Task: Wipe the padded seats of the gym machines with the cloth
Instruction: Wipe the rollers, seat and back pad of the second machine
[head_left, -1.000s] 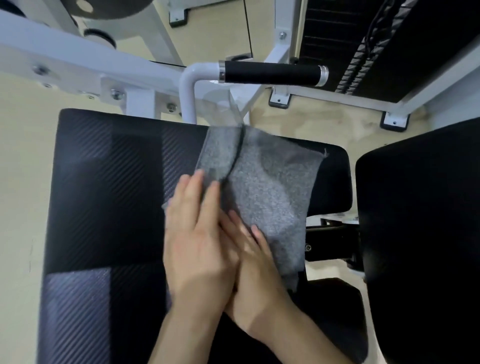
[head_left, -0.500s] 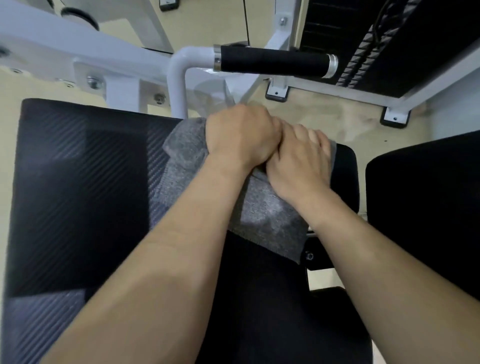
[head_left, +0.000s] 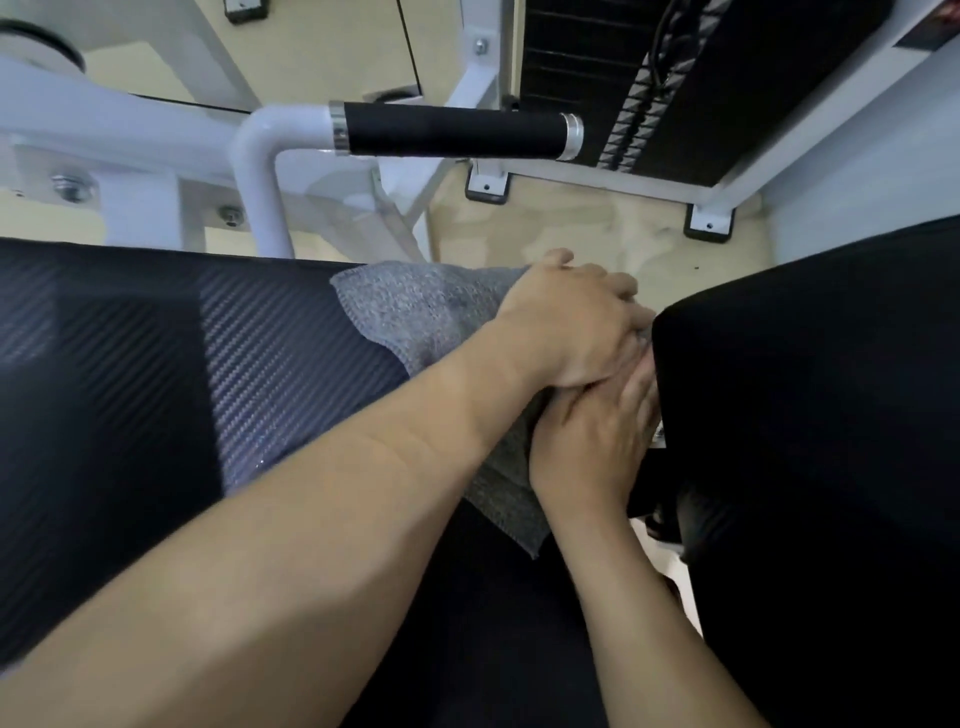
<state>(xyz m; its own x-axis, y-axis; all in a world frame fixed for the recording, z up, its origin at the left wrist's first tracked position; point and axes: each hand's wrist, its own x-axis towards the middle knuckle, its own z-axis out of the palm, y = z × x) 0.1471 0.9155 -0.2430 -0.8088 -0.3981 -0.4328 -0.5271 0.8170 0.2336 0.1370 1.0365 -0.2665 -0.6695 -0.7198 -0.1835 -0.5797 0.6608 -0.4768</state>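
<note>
We see a black woven-look seat (head_left: 156, 389) over a beige floor (head_left: 597, 228), with a white frame (head_left: 130, 135) and black handle (head_left: 452, 129) beyond. The grey cloth (head_left: 415, 306) lies at the seat's right edge, its long axis running far-left to near-right. The left hand (head_left: 566, 327) lies over the right hand (head_left: 587, 447), both hands pressing it down

My grey woven cloth (head_left: 415, 312) lies on the black textured padded seat (head_left: 156, 364), at its right edge. My 2 hands rest on it, left hand (head_left: 566, 327) overlapping right hand (head_left: 587, 441). The black foam-gripped handle bar (head_left: 452, 129) lies beyond the seat, and a smooth black pad (head_left: 805, 415) stands just right of my hands.
</note>
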